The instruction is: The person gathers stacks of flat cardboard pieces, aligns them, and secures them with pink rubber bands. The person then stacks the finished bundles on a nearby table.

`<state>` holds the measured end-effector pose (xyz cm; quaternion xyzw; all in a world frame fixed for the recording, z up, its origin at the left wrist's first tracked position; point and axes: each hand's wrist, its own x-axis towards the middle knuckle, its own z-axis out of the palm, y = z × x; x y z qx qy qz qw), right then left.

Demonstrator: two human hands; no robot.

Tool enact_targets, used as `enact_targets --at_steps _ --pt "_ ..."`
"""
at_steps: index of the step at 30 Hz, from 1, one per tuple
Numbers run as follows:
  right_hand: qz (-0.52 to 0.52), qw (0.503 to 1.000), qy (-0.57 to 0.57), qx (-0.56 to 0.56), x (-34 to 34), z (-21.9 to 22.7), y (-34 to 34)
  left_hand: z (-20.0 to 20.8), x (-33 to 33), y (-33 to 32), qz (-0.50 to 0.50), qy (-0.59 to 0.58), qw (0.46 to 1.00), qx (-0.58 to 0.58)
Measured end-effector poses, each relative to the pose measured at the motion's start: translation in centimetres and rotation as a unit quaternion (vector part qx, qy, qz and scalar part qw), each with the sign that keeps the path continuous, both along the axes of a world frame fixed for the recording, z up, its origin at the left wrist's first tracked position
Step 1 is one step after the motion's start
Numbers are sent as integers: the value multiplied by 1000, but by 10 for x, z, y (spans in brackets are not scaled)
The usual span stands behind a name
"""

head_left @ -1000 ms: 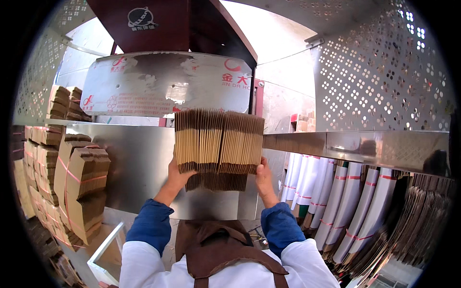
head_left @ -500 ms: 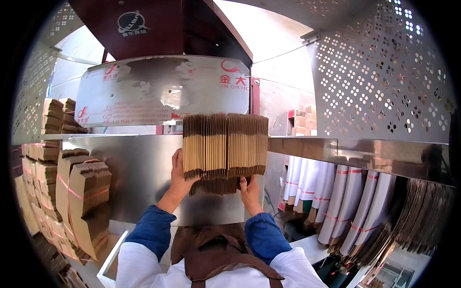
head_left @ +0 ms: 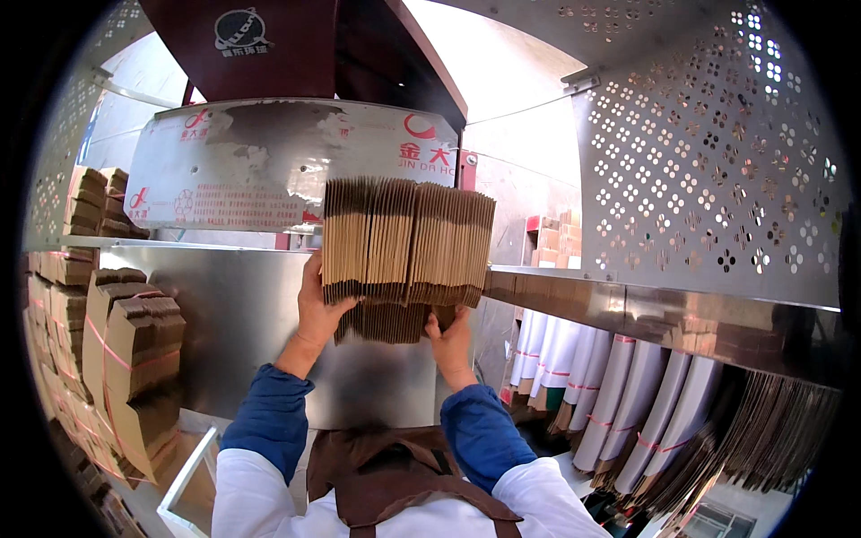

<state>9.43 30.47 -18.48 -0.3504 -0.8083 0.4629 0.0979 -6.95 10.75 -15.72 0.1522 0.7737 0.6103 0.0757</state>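
Note:
A thick stack of folded brown cardboard sheets point(head_left: 405, 247), set on edge with dark upper and lower bands, is held up in front of me. My left hand point(head_left: 321, 305) grips its lower left side, thumb across the front and the other fingers partly hidden behind. At the lower right, my right hand point(head_left: 451, 345) clasps the stack's lower edge with the thumb in front; its other fingers are mostly hidden. The stack is above a shiny metal surface point(head_left: 242, 332). Whether it touches that surface I cannot tell.
Strapped bundles of folded cardboard point(head_left: 134, 359) stand at the left. Opposite, white rolled bundles with pink ties point(head_left: 619, 403) and dark-edged sheets point(head_left: 780, 430) sit under a metal rail point(head_left: 574, 294). A perforated metal panel point(head_left: 708, 161) rises above. Ahead is a dark red machine point(head_left: 296, 54).
Both hands have lifted the cardboard stack upward and slightly left in the view, keeping their hold. The whole view has also shifted a little.

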Motion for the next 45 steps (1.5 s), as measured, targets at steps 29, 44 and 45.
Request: enact_targets --at_steps 29,44,45 --pt "89 994 69 8 -16 29 9 -13 -9 3 -38 90 991 -86" --pt "61 996 -27 -51 -14 35 4 1 -9 14 -43 75 992 -96" --pt "61 996 -35 -47 -14 37 4 0 -9 14 -43 77 991 -96"
